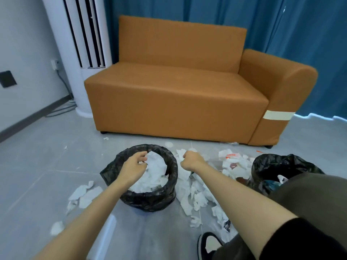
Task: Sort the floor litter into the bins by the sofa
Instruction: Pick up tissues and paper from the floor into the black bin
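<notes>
Several torn scraps of crumpled white tissue [84, 196] lie on the grey tiled floor [47, 156] left of the centre bin, a round bin lined with a crinkled black plastic bag [148, 202]. Further left and behind it are a black wall plate [7, 79] and a white tower air conditioner [84, 87] with dark vertical slots.

Left hand [134, 168]: over the centre bin's mouth, fingers curled, tips at the edge of the binned tissue [150, 182]. Cannot tell whether it is pinching or only touching. The binned tissue is plain white, crumpled, unprinted, and piled nearly to the rim.

Right hand [193, 159]: just right of the centre bin's rim, closed to a fist, back of hand up. White paper shows around it; cannot tell whether any is in the grip.

Right of the centre bin, against its side, is a dense heap of torn white tissue pieces [195, 196]. At the heap's far right lies a white wrapper with red print [230, 155], its characters too blurred to read. Beyond that stands a second black-bagged bin [266, 166], with white and dark scraps inside, partly hidden by the person's leg.

Behind the centre bin is an orange upholstered sofa [178, 102], with a pale blank tape band [277, 115] on the armrest base and a blue curtain [300, 34] behind. Nearer the camera, right of the centre bin, is a black-and-white shoe [208, 243].
</notes>
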A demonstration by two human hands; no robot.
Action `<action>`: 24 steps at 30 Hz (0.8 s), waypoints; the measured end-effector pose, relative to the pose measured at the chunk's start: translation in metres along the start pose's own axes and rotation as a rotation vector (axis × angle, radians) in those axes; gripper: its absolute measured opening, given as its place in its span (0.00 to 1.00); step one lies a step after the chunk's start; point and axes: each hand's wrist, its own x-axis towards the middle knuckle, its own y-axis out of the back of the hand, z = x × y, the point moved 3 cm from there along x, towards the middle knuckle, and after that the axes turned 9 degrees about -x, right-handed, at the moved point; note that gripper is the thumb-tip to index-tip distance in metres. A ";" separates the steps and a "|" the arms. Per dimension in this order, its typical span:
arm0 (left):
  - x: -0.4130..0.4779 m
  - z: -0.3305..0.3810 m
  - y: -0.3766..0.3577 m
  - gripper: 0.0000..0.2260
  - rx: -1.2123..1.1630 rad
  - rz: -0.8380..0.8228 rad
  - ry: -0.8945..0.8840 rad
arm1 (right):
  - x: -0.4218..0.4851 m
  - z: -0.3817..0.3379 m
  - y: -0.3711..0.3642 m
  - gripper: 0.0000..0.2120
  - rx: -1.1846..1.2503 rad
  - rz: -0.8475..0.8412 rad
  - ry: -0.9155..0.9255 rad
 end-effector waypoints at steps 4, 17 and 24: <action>0.014 -0.029 -0.016 0.21 0.051 -0.055 0.056 | 0.011 0.004 -0.054 0.25 0.499 -0.220 -0.128; 0.063 -0.055 -0.050 0.20 0.177 0.062 0.150 | 0.042 0.001 -0.106 0.15 0.786 -0.257 0.039; 0.082 -0.064 -0.070 0.24 0.262 0.038 0.181 | 0.057 0.085 -0.123 0.16 0.659 -0.056 -0.223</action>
